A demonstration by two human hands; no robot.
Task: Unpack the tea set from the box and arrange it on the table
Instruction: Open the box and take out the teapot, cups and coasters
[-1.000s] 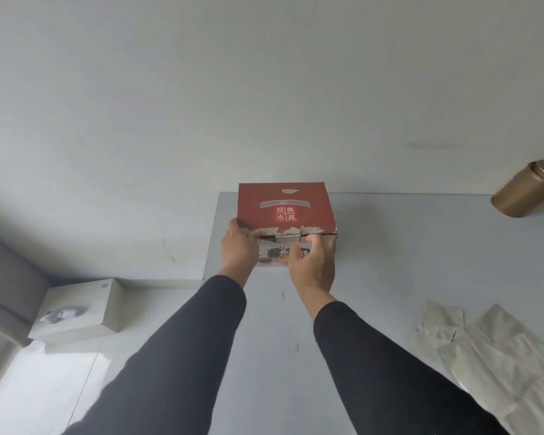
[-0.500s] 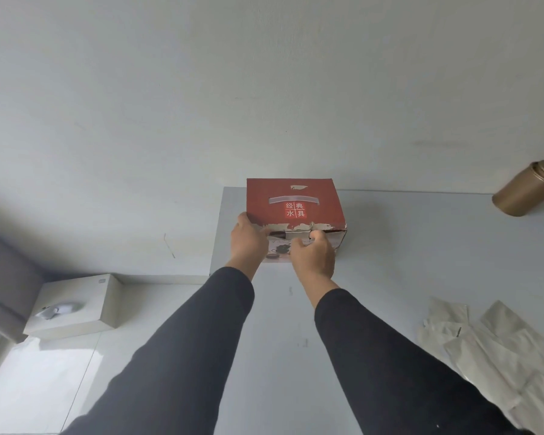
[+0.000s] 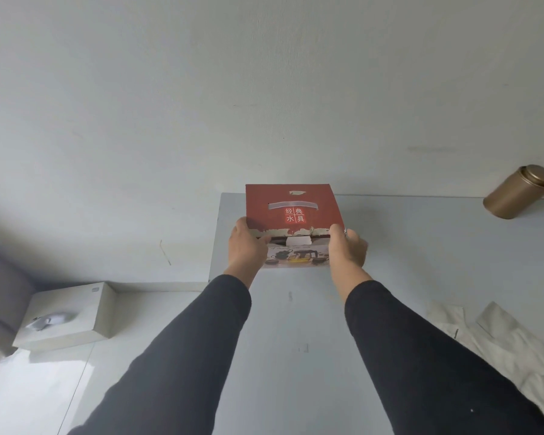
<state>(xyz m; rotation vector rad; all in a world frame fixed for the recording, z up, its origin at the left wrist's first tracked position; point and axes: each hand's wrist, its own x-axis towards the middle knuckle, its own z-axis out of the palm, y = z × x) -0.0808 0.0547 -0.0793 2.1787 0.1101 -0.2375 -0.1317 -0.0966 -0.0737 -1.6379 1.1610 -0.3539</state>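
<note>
Box (image 3: 291,211) held between both grips, on table (image 3: 421,246).

The box (image 3: 291,205) is printed cardboard, matt red on top, with a torn, ragged paper edge along the front. The counter (image 3: 421,246) is smooth, pale and faintly sheened. The canister (image 3: 520,192) looks like brushed gold metal. The packets (image 3: 490,343) are creased, matt paper.
</note>
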